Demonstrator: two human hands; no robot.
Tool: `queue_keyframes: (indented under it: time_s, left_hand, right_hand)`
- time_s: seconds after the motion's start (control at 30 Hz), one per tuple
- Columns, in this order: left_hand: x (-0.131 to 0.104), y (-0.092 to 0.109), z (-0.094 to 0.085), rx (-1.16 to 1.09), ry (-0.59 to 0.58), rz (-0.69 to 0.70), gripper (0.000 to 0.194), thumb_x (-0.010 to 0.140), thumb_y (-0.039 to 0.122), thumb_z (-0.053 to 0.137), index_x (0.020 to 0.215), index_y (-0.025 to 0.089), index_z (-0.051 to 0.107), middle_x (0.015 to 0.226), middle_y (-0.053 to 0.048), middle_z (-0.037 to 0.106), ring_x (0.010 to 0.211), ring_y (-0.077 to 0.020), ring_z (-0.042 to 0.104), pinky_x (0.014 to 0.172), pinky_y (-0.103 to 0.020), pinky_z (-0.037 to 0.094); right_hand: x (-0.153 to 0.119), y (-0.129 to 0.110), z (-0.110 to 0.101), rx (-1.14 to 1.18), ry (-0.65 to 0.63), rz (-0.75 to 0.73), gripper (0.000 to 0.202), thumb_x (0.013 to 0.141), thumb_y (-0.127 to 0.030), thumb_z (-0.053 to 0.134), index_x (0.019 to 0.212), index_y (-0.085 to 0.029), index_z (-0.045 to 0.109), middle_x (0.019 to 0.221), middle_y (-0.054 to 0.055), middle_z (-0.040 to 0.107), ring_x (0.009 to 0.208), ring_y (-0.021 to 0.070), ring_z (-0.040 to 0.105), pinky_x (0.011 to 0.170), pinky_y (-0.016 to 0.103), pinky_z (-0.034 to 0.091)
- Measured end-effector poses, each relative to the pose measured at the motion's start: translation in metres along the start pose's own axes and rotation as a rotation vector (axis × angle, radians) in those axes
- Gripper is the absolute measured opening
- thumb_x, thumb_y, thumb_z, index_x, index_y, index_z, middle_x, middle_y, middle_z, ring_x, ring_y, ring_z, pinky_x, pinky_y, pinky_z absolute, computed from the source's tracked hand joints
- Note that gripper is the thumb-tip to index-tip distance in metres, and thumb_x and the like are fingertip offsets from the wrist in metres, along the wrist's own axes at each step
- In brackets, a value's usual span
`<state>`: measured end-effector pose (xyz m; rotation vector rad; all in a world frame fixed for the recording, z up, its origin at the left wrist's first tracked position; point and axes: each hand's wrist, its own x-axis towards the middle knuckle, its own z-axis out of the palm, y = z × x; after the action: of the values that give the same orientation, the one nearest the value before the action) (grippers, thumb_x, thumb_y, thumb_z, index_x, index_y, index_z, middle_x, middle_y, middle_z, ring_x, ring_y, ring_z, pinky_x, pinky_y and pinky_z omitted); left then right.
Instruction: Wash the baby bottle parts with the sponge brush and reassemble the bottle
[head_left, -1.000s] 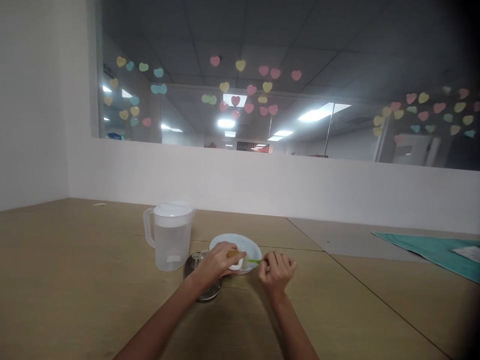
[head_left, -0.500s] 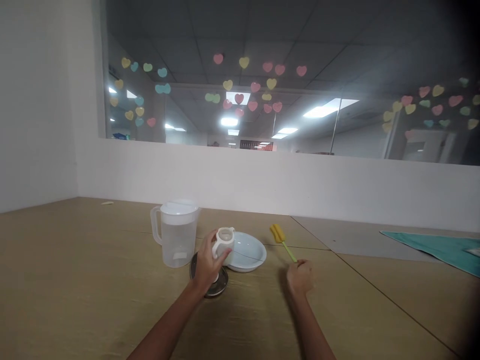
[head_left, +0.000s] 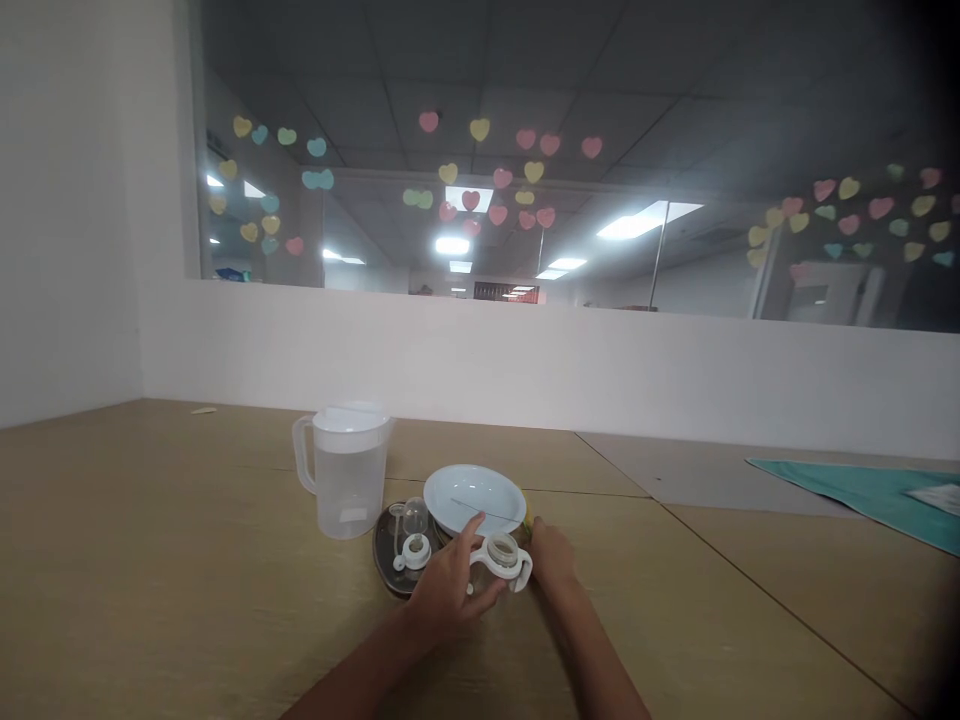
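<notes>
A clear baby bottle (head_left: 501, 556) with a white handled collar and an open mouth is in my left hand (head_left: 450, 590), whose fingers wrap its side. My right hand (head_left: 551, 552) is closed just right of the bottle, by the bowl's right edge. It holds the sponge brush (head_left: 528, 516), of which only a bit of yellow shows behind the fingers. The pale blue bowl (head_left: 474, 488) lies behind both hands. Left of my left hand, a dark round tray (head_left: 386, 550) bears a white ring cap (head_left: 416, 551) and a clear dome cover (head_left: 415, 516).
A translucent lidded pitcher (head_left: 349, 480) with clear liquid stands behind the tray at the left. A teal cloth (head_left: 840, 487) lies at the far right on a grey surface. The white wall (head_left: 360, 345) and window rise behind the table (head_left: 187, 560).
My left hand has moved right and nearer with the bottle, uncovering the tray's parts. My right hand has moved left with the brush, now mostly hidden beside the bowl. The view has shifted slightly.
</notes>
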<state>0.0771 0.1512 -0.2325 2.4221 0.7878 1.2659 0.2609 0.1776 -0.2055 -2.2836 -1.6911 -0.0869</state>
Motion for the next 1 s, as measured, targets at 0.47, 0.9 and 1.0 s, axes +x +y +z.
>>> queue_keyframes:
  time_s: [0.47,0.9,1.0]
  left_hand:
    - [0.015,-0.054,-0.056,0.489,0.232,-0.538,0.029,0.091,0.019,0.027,0.108,0.012,0.049,0.103,-0.011,0.059,0.099,-0.0179,0.056,0.085,-0.028,0.043]
    - [0.013,-0.080,-0.060,0.736,-0.140,-0.698,0.023,0.083,0.015,0.044,0.088,0.014,0.067,0.098,-0.012,0.064,0.095,-0.0218,0.058,0.078,-0.028,0.043]
    - [0.013,-0.077,-0.062,0.769,-0.160,-0.678,0.025,0.084,0.021,0.044,0.084,0.013,0.069,0.095,-0.015,0.065,0.098,-0.0251,0.056,0.082,-0.033,0.041]
  right_hand:
    - [-0.007,-0.014,-0.016,0.157,0.224,-0.034,0.032,0.091,-0.028,0.030,0.097,-0.018,0.060,0.081,0.008,0.067,0.072,0.0174,0.062,0.058,0.024,0.034]
    - [0.003,-0.012,0.003,0.460,0.212,-0.067,0.021,0.080,-0.026,0.048,0.085,-0.017,0.066,0.070,0.003,0.064,0.061,0.0126,0.054,0.054,0.021,0.030]
    - [0.003,-0.010,0.003,0.453,0.235,-0.029,0.022,0.080,-0.027,0.048,0.085,-0.016,0.065,0.073,0.005,0.065,0.064,0.0143,0.056,0.054,0.021,0.031]
